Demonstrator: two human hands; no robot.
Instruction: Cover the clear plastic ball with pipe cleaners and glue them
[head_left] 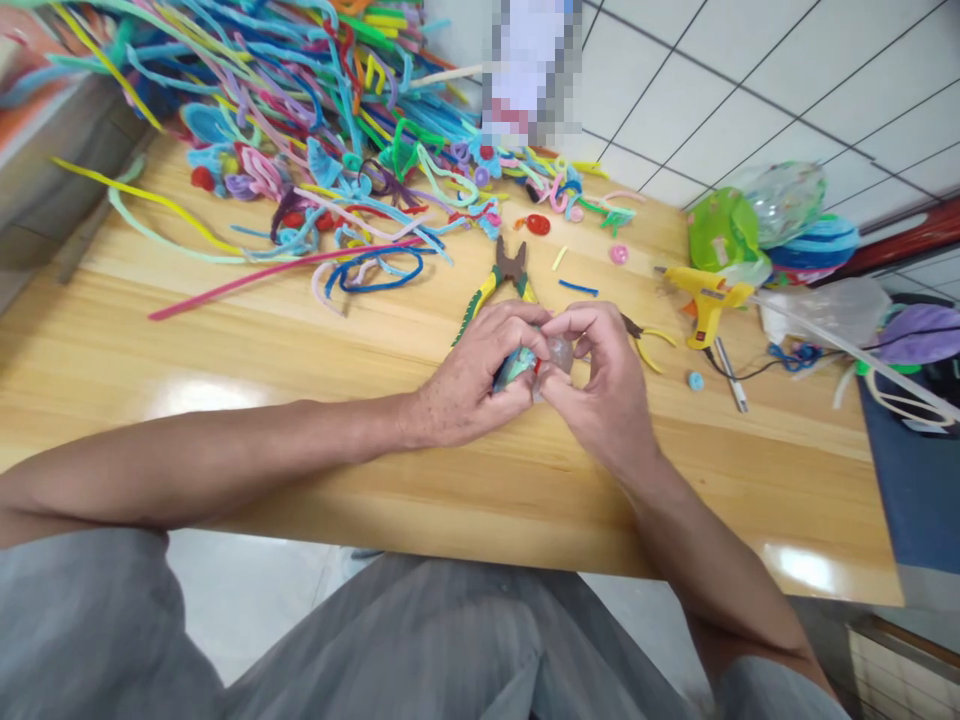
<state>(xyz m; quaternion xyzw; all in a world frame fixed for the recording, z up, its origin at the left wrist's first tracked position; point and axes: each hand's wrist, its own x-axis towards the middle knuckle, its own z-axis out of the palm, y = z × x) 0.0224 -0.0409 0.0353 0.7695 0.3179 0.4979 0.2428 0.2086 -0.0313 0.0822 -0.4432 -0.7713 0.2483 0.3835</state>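
Craft piece (516,368) before pliers (510,274), pipe cleaners (300,95) behind left, glue gun (706,297) right.

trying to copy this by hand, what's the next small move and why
Perhaps steady the green piece in the left hand and gently adjust the clear piece with the right hand: the left grips the green one, and the right is at the clear one beside it.
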